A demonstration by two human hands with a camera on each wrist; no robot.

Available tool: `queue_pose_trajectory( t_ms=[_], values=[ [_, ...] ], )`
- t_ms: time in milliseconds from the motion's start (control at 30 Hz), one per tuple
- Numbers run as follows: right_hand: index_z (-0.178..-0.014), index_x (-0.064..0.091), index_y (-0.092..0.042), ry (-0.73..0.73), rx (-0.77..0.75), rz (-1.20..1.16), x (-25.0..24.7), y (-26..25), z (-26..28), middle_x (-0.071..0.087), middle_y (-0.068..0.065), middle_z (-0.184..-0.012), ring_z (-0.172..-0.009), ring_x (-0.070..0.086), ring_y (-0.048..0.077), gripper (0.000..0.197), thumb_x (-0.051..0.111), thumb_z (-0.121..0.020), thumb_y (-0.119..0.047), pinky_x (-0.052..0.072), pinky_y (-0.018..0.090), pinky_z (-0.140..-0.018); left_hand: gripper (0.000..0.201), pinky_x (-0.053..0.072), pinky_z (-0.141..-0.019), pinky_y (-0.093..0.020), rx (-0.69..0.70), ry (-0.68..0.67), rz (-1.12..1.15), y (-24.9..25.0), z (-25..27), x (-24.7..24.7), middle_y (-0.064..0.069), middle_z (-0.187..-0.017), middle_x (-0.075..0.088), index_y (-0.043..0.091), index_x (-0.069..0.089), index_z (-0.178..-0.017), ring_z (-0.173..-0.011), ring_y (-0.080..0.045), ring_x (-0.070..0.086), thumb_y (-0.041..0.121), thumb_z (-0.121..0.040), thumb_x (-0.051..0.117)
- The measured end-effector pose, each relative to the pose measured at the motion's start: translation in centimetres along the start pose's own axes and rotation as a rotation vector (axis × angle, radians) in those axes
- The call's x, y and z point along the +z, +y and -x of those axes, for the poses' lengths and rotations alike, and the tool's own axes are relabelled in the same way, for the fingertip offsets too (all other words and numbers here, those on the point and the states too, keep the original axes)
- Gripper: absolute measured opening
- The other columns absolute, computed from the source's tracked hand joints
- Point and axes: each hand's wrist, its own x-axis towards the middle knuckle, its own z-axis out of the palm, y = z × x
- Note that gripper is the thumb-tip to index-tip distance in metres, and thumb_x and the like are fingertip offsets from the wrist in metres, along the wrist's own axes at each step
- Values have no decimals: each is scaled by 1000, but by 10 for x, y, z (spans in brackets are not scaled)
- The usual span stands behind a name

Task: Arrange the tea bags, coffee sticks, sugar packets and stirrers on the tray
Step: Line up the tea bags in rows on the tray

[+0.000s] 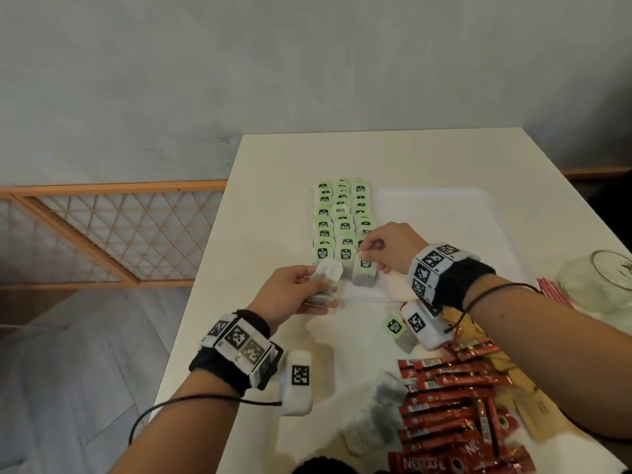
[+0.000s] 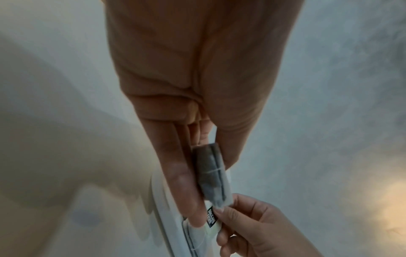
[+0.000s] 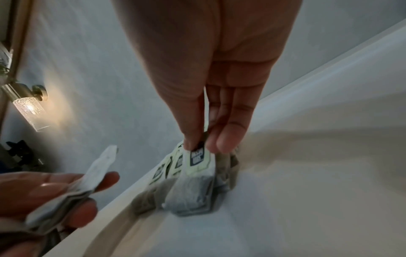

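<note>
Tea bags (image 1: 343, 223) are the step in hand here, three neat overlapping columns of them with green tags already sit along the left side of the white tray (image 1: 444, 213), which lies on the counter (image 1: 273, 165). The right hand (image 1: 390, 246) has its thumb and fingers (image 3: 228, 139) pressed together on the green tag of one more tea bag (image 1: 365, 273), setting it down at the near end of the right-hand column, just inside the tray's front rim. The left hand (image 1: 290, 290) is curled around a small stack of spare tea bags (image 1: 325, 282), held just beside the tray's near-left corner, like a feeder for the other hand. Still off the tray: a loose tea bag with a green tag (image 1: 396, 328) and a couple more bags (image 1: 379, 412) on the counter, a big pile of red coffee sticks (image 1: 451, 398), and some tan packets (image 1: 523, 401) under the right arm that I'd guess are the sugar. Stirrers I can't pick out for sure, though there are thin red-and-white things (image 1: 552, 290) beside a glass jar (image 1: 602, 282). I'd say the job's maybe a quarter done. Next move looks like letting go of the tag so the bag leans on its neighbour, then pinching the next one off the left-hand stack without knocking the rows.
</note>
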Motion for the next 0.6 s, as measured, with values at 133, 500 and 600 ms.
queue_pose_trajectory(
  t_ms=[133, 500, 600],
  values=[
    [-96, 73, -23, 114, -45, -33, -4, 0, 2, 67, -2, -91, -82, 62, 14, 16, 72, -85, -33, 48, 23, -70, 22, 61, -69, -31, 26, -5, 7, 4, -4, 6, -17, -103, 74, 4, 65, -114, -88, -30, 73, 6, -93, 63],
    [-85, 62, -12, 69, -61, -309, 0, -16, 39, 67, 4, -76, -64, 65, 14, 9, 65, -91, -18, 53, 28, -61, 39, 58, -84, -43, 152, 181, -398, -3, -8, 21, -7, -101, 73, 15, 64, -113, -92, -23, 69, 10, -76, 78],
    [-82, 55, -13, 132, 39, -313, -1, -13, 48, 67, 3, -73, -60, 65, 12, 13, 59, -93, -18, 53, 28, -57, 25, 56, -82, -40, 248, 440, -548, -2, -3, 26, -2, -92, 72, 13, 69, -105, -87, -21, 67, 19, -82, 72]
  ],
)
